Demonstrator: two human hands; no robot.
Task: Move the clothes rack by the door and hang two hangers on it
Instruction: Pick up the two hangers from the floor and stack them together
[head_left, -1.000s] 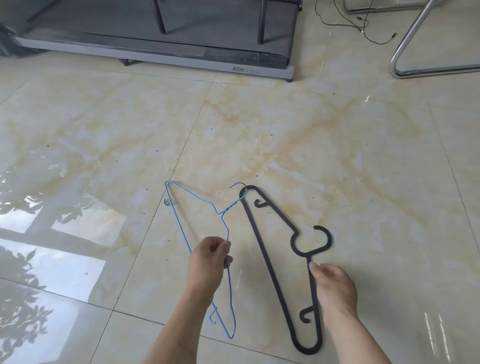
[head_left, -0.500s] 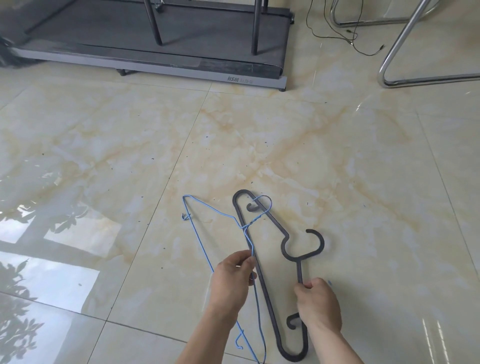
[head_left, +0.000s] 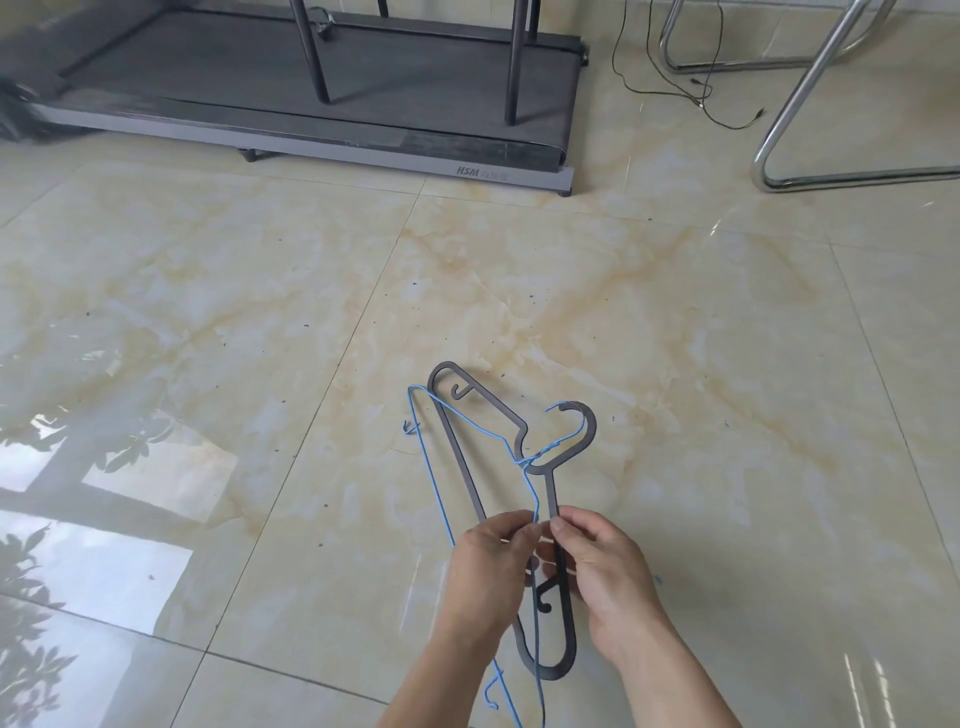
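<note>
A thin blue wire hanger (head_left: 427, 467) and a thicker black plastic hanger (head_left: 462, 457) overlap above the floor, their hooks lying together at the upper right. My left hand (head_left: 485, 577) pinches the blue hanger's arm just below its neck. My right hand (head_left: 605, 582) grips the black hanger's arm beside it. Both hands are close together, nearly touching. The chrome tube frame (head_left: 795, 104) at the top right may be the clothes rack's base; only its feet show.
A grey treadmill (head_left: 322, 140) lies across the top of the view with two dark posts standing on it. A thin black cable (head_left: 670, 88) trails on the glossy marble tiles between the treadmill and the chrome frame.
My left hand carried the blue hanger rightward until it lies over the black one, hooks aligned. My right hand slid up the black hanger's arm. The view tilted up a little.
</note>
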